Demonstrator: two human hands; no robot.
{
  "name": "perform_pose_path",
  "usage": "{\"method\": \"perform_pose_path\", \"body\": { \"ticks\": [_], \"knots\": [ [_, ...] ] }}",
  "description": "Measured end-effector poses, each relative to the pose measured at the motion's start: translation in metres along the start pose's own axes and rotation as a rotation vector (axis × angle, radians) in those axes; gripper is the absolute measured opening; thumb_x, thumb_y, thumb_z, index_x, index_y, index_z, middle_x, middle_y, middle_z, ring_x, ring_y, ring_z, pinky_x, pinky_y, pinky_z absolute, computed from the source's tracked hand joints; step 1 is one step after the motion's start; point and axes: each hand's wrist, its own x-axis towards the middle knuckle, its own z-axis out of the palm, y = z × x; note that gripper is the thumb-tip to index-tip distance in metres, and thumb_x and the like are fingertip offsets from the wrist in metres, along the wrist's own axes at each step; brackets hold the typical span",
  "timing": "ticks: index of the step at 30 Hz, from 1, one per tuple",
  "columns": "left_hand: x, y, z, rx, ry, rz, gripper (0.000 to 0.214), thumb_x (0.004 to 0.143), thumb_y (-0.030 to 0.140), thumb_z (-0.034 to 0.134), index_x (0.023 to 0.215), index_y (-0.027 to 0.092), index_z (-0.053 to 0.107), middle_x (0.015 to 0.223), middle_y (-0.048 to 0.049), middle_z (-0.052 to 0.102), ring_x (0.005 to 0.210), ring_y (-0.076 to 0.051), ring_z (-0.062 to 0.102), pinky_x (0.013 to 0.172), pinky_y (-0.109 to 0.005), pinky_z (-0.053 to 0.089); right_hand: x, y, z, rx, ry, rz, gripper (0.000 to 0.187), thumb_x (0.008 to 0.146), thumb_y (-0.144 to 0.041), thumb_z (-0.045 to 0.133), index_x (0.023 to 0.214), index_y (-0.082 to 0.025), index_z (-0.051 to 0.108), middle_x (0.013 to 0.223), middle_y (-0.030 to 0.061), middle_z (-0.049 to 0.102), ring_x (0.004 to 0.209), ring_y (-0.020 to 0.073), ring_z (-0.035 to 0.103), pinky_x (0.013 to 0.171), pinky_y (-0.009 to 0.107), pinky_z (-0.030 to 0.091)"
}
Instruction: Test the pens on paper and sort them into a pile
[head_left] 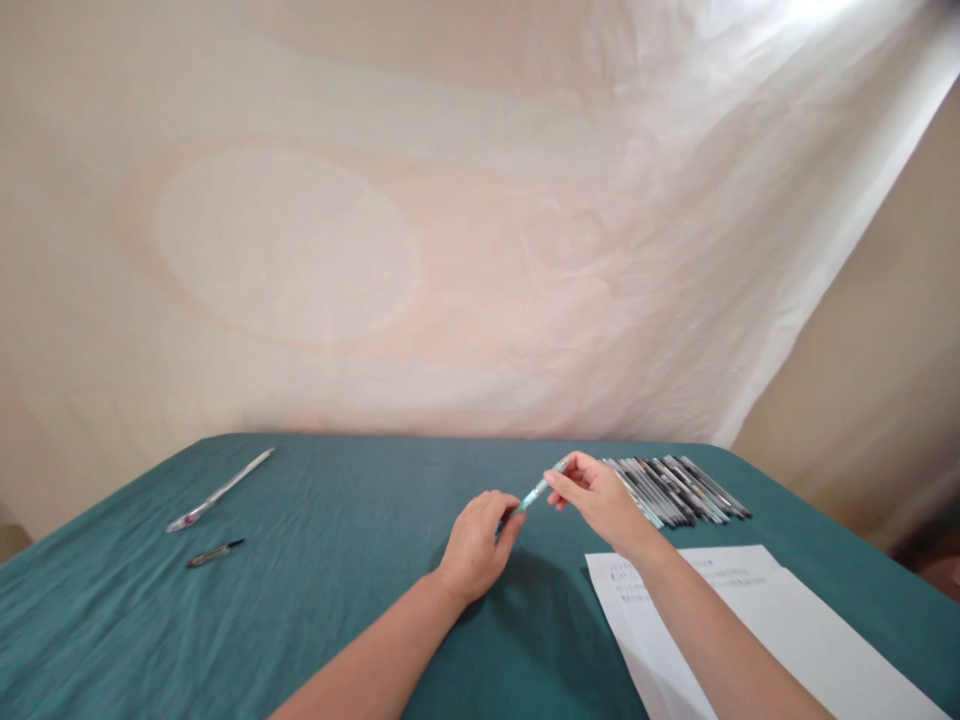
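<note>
Both of my hands hold one light teal pen [537,492] above the green tablecloth [337,560]. My left hand [478,545] pinches its lower, dark end. My right hand [596,495] grips the upper end between thumb and fingers. The pen slants up to the right between them. A row of several dark and grey pens [679,490] lies just right of my right hand. A white sheet of paper [750,630] with a few printed lines lies under my right forearm.
At the far left of the table lie a long clear pen barrel [219,491] and a short dark pen part [214,553]. A pale cloth backdrop [450,250] hangs behind the table. The table edge falls away at the right.
</note>
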Motion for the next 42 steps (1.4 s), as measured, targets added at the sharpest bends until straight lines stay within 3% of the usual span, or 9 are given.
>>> {"method": "perform_pose_path", "body": {
  "ticks": [8,14,16,21,24,29,35,39,42],
  "knots": [
    [-0.001,-0.001,-0.001,0.026,0.002,0.008,0.018,0.087,0.029,0.038,0.091,0.019,0.053,0.079,-0.0038,0.054,0.075,-0.016,0.048,0.07,-0.029,0.04,0.002,0.008,-0.003,-0.115,0.03,0.11,0.034,0.074,-0.049,0.055,0.067,-0.016,0.053,0.058,0.0005,0.061,0.048,0.0108,0.056,0.046,0.022,0.045],
    [-0.001,-0.003,-0.001,0.008,0.027,-0.017,0.018,0.087,0.028,0.039,0.092,0.019,0.053,0.079,-0.0034,0.054,0.075,-0.015,0.049,0.07,-0.029,0.04,-0.002,-0.004,-0.012,0.092,-0.123,0.118,0.046,0.073,-0.039,0.06,0.114,-0.02,0.05,0.106,0.0084,0.06,0.07,0.0132,0.061,0.057,0.027,0.051],
    [0.0,-0.003,0.0,0.002,0.029,-0.022,0.018,0.087,0.028,0.038,0.092,0.019,0.053,0.08,-0.0033,0.054,0.075,-0.015,0.049,0.07,-0.028,0.04,-0.002,-0.004,-0.011,0.162,-0.119,0.093,0.047,0.073,-0.037,0.06,0.117,-0.023,0.049,0.116,0.0089,0.055,0.074,0.0127,0.06,0.06,0.027,0.051],
    [-0.001,-0.003,0.0,-0.001,0.03,-0.02,0.019,0.087,0.029,0.039,0.089,0.019,0.054,0.078,-0.003,0.054,0.073,-0.015,0.05,0.069,-0.028,0.04,0.002,0.007,-0.004,0.141,-0.001,0.076,0.03,0.071,-0.041,0.061,0.089,-0.016,0.061,0.081,0.0046,0.065,0.06,0.0106,0.056,0.051,0.023,0.047],
    [-0.001,-0.003,0.0,-0.008,0.037,-0.023,0.018,0.087,0.029,0.039,0.09,0.019,0.055,0.078,-0.0031,0.055,0.073,-0.015,0.05,0.069,-0.028,0.041,0.002,0.008,-0.003,0.105,0.046,0.089,0.029,0.069,-0.041,0.064,0.081,-0.015,0.061,0.062,-0.0001,0.06,0.055,0.0104,0.055,0.047,0.021,0.045],
    [0.0,-0.005,0.0,-0.028,0.049,-0.052,0.019,0.087,0.03,0.039,0.091,0.019,0.054,0.079,-0.0031,0.055,0.073,-0.015,0.05,0.069,-0.028,0.041,0.001,0.001,-0.008,0.208,-0.03,0.097,0.04,0.072,-0.04,0.06,0.108,-0.021,0.056,0.104,0.0077,0.06,0.068,0.0127,0.058,0.049,0.023,0.048],
    [0.0,-0.005,0.0,-0.033,0.055,-0.04,0.019,0.086,0.03,0.04,0.089,0.019,0.056,0.077,-0.0029,0.056,0.072,-0.014,0.051,0.068,-0.027,0.042,0.002,0.004,-0.008,0.137,0.03,0.058,0.032,0.074,-0.036,0.057,0.099,-0.017,0.064,0.09,0.0077,0.064,0.063,0.012,0.055,0.047,0.022,0.046],
    [0.0,-0.005,0.0,-0.039,0.058,-0.046,0.02,0.086,0.03,0.039,0.09,0.019,0.056,0.078,-0.0032,0.056,0.073,-0.015,0.051,0.069,-0.028,0.042,-0.001,-0.001,-0.005,0.209,-0.018,0.076,0.036,0.073,-0.034,0.059,0.106,-0.021,0.06,0.111,0.0093,0.059,0.067,0.0126,0.057,0.049,0.023,0.048],
    [0.0,-0.005,0.001,-0.036,0.048,-0.057,0.02,0.086,0.03,0.039,0.091,0.019,0.055,0.078,-0.0032,0.056,0.073,-0.015,0.051,0.068,-0.028,0.042,0.0,-0.002,-0.005,0.239,0.011,0.076,0.036,0.075,-0.039,0.056,0.105,-0.019,0.06,0.11,0.0103,0.059,0.066,0.0128,0.057,0.048,0.023,0.047]
  ]
}}
